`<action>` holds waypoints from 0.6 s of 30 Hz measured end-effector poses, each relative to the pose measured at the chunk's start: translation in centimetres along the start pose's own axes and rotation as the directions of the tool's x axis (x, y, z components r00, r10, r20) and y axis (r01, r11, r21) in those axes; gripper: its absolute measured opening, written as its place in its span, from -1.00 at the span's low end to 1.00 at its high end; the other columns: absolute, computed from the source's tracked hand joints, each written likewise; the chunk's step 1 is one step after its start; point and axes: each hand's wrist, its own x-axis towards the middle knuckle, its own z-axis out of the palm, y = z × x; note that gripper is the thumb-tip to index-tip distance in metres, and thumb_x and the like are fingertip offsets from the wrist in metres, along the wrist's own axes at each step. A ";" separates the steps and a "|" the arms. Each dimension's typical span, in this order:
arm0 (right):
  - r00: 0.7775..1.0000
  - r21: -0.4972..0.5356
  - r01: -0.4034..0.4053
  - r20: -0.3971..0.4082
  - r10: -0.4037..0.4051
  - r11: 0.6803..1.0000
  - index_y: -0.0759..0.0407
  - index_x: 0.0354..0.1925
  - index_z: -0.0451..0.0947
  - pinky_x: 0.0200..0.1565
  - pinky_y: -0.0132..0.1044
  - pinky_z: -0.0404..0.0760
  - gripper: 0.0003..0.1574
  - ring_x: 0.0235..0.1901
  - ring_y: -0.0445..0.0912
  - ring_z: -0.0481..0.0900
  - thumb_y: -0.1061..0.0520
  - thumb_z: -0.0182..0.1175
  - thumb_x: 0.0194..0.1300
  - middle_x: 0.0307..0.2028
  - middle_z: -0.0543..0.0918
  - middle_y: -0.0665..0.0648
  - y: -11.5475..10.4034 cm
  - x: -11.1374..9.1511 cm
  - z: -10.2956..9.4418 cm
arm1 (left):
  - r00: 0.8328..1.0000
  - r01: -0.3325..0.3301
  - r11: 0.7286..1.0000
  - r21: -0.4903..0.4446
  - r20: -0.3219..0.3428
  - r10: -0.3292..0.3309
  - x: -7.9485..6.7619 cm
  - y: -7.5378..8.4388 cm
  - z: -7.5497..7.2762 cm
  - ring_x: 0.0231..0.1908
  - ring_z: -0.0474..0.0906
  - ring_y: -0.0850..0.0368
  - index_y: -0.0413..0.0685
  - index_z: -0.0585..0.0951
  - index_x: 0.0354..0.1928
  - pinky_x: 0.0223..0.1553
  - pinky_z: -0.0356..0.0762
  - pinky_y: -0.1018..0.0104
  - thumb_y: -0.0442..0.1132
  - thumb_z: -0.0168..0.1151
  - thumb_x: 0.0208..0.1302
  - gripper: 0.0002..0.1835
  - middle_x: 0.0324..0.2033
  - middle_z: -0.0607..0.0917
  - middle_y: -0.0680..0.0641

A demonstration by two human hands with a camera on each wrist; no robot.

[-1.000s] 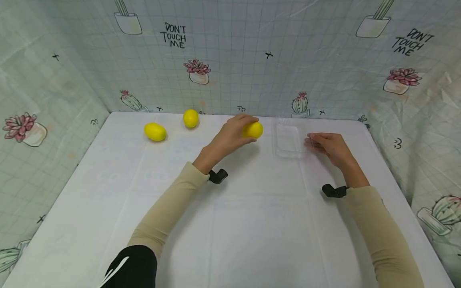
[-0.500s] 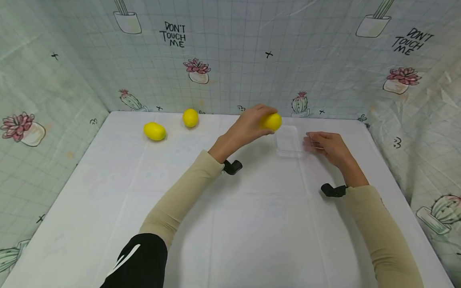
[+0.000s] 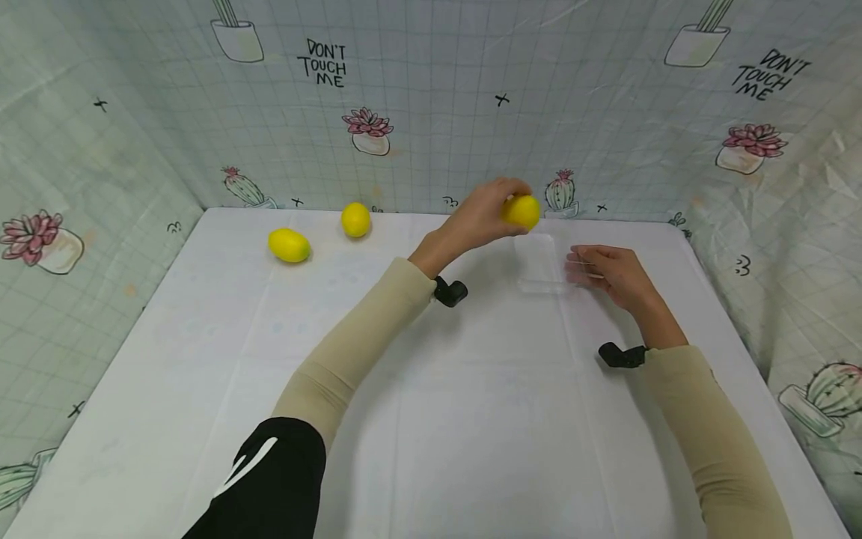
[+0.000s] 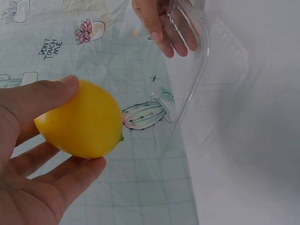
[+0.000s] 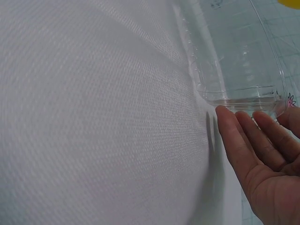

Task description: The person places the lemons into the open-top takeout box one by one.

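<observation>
My left hand (image 3: 486, 213) grips a yellow lemon (image 3: 521, 211) in the air, over the far end of a clear plastic tray (image 3: 539, 262). In the left wrist view the lemon (image 4: 82, 120) sits between thumb and fingers of the left hand (image 4: 37, 154), with the tray's rim (image 4: 197, 89) just beyond. My right hand (image 3: 602, 269) lies flat with straight fingers against the tray's right side; in the right wrist view the fingertips (image 5: 229, 123) of the right hand (image 5: 262, 159) touch the tray's wall (image 5: 243, 96).
Two more lemons lie at the back left of the white table (image 3: 431, 389): one (image 3: 289, 245) nearer the left, one (image 3: 355, 219) by the back wall. Printed cloth walls close in the table at the back and both sides.
My left hand has lifted the lemon and carried it to the right, from the table beside the tray to above the tray's far end. The right hand has stayed at the tray.
</observation>
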 end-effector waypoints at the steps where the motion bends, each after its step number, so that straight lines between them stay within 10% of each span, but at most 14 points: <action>1: 1.000 0.005 0.000 0.002 0.000 1.000 0.39 0.44 0.30 0.02 -0.31 0.68 -0.24 0.03 -0.21 0.68 -0.08 0.11 0.53 0.14 0.67 0.04 0.0 0.0 0.0 | 1.000 -0.004 1.000 -0.006 0.005 0.004 0.2 -0.1 0.0 0.23 0.43 0.06 -0.09 0.50 0.32 0.24 0.41 0.41 -0.14 0.46 0.28 -0.40 0.28 0.54 -0.05; 18: 1.000 -0.011 -0.012 0.008 0.013 1.000 0.36 0.46 0.29 0.07 -0.26 0.66 -0.25 0.08 -0.18 0.66 -0.09 0.08 0.56 0.27 0.59 0.16 -0.3 -0.1 0.3 | 0.979 -0.024 0.999 0.045 0.201 0.014 6.3 -0.1 0.9 0.14 0.46 0.12 -0.06 0.52 0.31 0.19 0.42 0.50 -0.18 0.45 0.28 -0.43 0.22 0.59 -0.01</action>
